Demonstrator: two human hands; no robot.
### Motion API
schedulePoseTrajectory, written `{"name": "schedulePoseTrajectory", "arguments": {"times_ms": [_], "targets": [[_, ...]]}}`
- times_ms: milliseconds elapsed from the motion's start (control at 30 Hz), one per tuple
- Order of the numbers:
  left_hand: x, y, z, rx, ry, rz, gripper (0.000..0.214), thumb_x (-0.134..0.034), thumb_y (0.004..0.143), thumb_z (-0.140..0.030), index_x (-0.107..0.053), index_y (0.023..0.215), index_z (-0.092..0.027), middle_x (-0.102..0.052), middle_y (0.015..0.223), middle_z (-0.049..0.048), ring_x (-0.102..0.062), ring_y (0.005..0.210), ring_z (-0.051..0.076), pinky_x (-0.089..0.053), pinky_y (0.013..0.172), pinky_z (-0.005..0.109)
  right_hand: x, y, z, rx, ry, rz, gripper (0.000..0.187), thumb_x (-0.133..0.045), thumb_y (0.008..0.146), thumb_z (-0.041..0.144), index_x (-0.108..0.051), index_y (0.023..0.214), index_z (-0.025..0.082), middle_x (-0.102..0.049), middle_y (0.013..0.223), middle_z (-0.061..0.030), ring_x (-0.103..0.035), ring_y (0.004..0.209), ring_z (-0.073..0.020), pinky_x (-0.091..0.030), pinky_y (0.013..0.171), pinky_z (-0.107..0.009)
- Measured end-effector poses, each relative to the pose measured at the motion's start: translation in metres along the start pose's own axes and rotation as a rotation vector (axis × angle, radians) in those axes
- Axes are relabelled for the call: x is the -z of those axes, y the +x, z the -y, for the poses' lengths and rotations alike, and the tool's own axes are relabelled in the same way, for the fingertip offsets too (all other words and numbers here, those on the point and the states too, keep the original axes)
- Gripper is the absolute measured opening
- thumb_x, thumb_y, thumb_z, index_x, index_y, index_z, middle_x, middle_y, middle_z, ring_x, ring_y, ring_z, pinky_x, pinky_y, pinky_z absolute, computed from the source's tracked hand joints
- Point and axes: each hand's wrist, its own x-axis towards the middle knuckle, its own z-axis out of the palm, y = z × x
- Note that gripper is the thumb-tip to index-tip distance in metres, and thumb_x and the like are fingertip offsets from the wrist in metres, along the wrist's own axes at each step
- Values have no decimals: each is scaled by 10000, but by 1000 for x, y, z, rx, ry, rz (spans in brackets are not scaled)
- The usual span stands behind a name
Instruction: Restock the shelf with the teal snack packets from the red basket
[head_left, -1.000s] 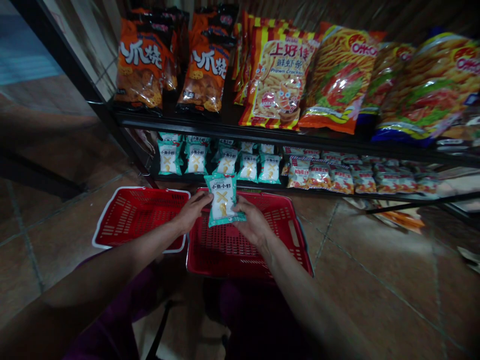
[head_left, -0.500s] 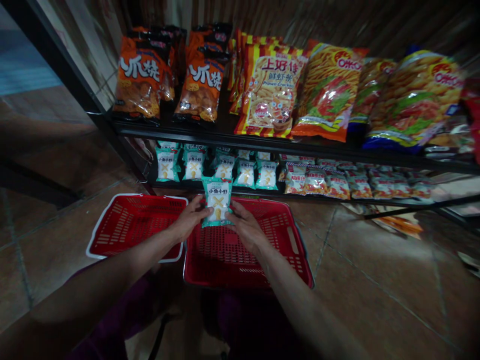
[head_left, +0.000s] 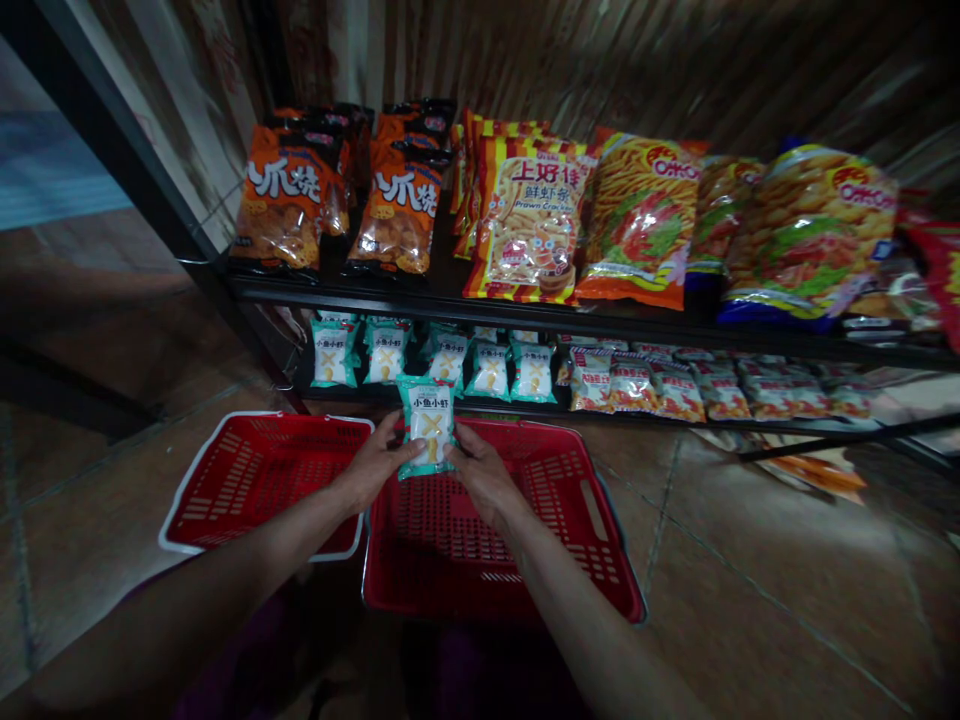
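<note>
Between my two hands I hold a small teal-and-white snack bag [head_left: 429,425] upright, its printed front toward me. My left hand [head_left: 381,458] grips its left edge, thumb across the front. My right hand [head_left: 480,468] closes on the lower right edge; the fingers behind the bag are hidden. Below the hands is a red plastic basket [head_left: 420,585] on the floor. A second red basket with a white rim [head_left: 225,485] stands to its left, under my left forearm. Just beyond the bag, matching teal bags [head_left: 388,352] line the lower shelf.
The black shelf rack [head_left: 360,290] spans the view. Its upper shelf carries orange snack bags [head_left: 281,205], prawn cracker bags [head_left: 529,225] and larger noodle-picture bags [head_left: 641,225]. Small red-and-white bags [head_left: 634,388] fill the lower right. A dark post [head_left: 127,150] rises at left; tiled floor [head_left: 720,570] surrounds the baskets.
The camera view has tilted up a little, so shelves and baskets appear lower. Both hands still hold the same snack bag, with hardly any change in grip.
</note>
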Motion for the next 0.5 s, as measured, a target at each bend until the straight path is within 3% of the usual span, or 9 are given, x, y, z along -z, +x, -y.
{"name": "schedulePoseTrajectory", "arguments": {"times_ms": [133,500], "targets": [[-1,0,-2,2,-18,-12,655,-796,639,-297,-534,1229,-187,-650,1106,96,-631,962,217,-468,928,396,-2,5,-4,24,15,23,579,-713,627,376,-582,1164,202,-639,1227,-56,-596,1129,-248,-482,968,-442],[-8,1,4,20,-23,-21,642,-793,638,-312,-535,1212,-186,-660,1112,99,-643,957,224,-477,918,388,7,13,-16,83,-41,30,513,-655,687,366,-588,1166,196,-714,1021,-33,-648,1004,-225,-491,941,-439]]}}
